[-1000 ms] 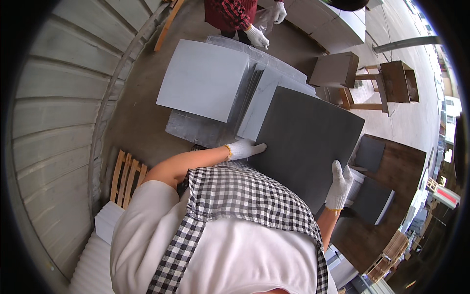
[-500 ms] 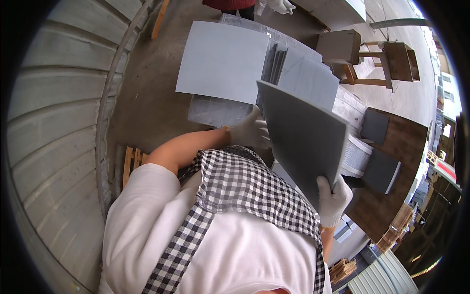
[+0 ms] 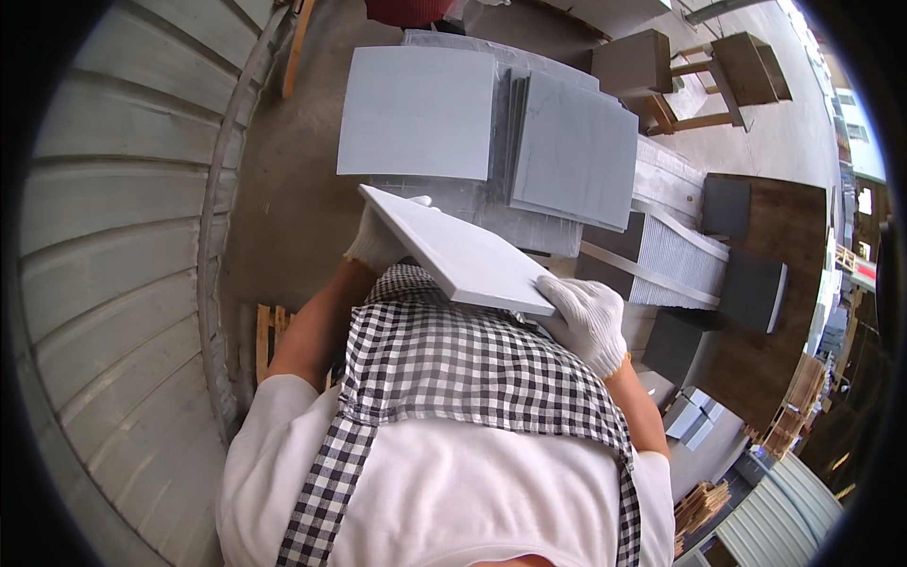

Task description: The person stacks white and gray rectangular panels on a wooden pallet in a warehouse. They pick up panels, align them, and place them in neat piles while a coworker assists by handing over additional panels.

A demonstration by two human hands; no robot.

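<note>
A flat light-grey tile (image 3: 463, 253) is held tilted in front of my apron, its pale face and one thick edge showing. My left hand (image 3: 380, 234), in a white knitted glove, grips it at the far left side; part of that hand is hidden behind the tile. My right hand (image 3: 588, 321), gloved likewise, is closed on the near right corner, thumb on top. Beyond the tile, a large pale square tile (image 3: 416, 113) lies on a plastic-wrapped base. Beside it on the right, several grey tiles (image 3: 578, 146) lie overlapping in a slanted pile.
A corrugated wall (image 3: 123, 198) runs along the left. To the right stand banded tile stacks (image 3: 675, 260), dark boxes (image 3: 751, 291) and a brown board (image 3: 789, 217). A brown carton (image 3: 631, 62) and a wooden frame (image 3: 718, 94) are farther back. Another person's red garment (image 3: 408, 11) shows at the top.
The tile has swung left and down toward my apron, turning from its dark-looking side to its pale face. My left hand has moved left and now holds its side.
</note>
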